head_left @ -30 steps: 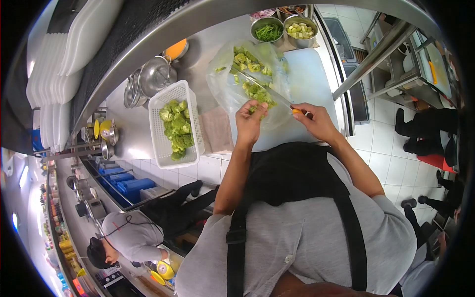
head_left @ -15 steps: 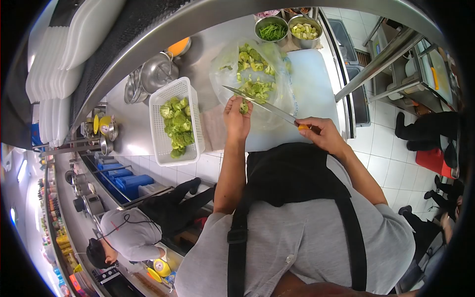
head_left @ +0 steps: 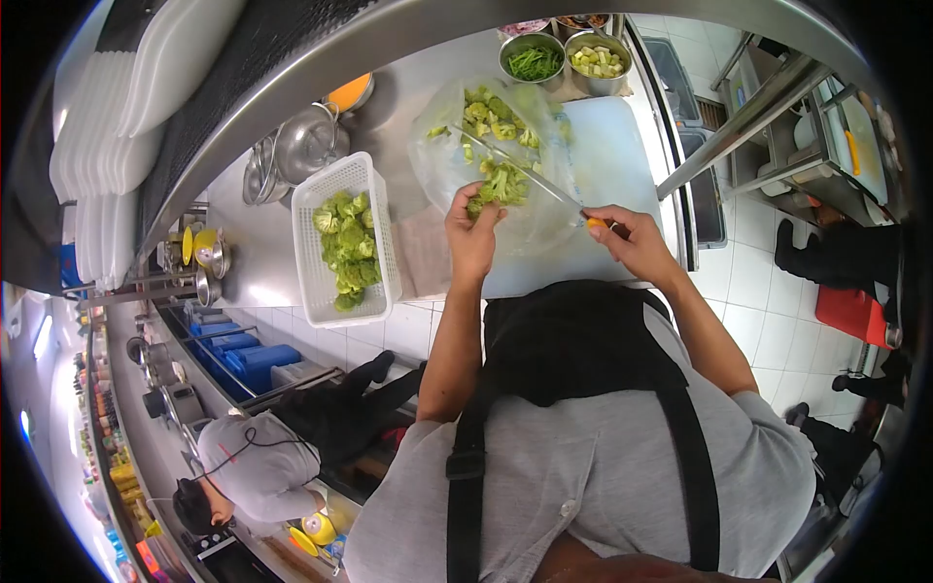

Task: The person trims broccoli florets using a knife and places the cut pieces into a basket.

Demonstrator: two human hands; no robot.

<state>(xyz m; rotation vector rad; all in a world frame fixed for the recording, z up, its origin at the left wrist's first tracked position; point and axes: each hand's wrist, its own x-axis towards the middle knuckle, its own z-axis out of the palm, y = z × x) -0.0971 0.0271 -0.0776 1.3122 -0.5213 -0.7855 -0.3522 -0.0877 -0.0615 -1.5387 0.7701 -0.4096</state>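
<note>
My right hand (head_left: 634, 243) is wrapped around the orange handle of a kitchen knife (head_left: 533, 174). The blade points up and left across the broccoli pieces. My left hand (head_left: 472, 233) pinches a broccoli floret (head_left: 478, 206), partly hidden by its fingers, just below the blade. Under both hands lies a clear plastic bag (head_left: 442, 160) with cut broccoli pieces (head_left: 501, 121) in and on it. The bag partly covers a pale cutting board (head_left: 622, 146). To the left stands a white perforated basket (head_left: 307, 262) of broccoli florets (head_left: 346, 248).
Metal bowls (head_left: 303, 146) sit behind the basket, near a bowl with orange contents (head_left: 352, 92). Pots of chopped green vegetables (head_left: 533, 64) and pale cubes (head_left: 596, 62) stand at the back. A metal post (head_left: 739, 126) rises at right. A co-worker (head_left: 258, 457) bends at the left counter.
The knife's tip has swung upward, away from my left fingers. My left hand has shifted slightly right and turned, still with a floret at its fingertips. The basket stays put.
</note>
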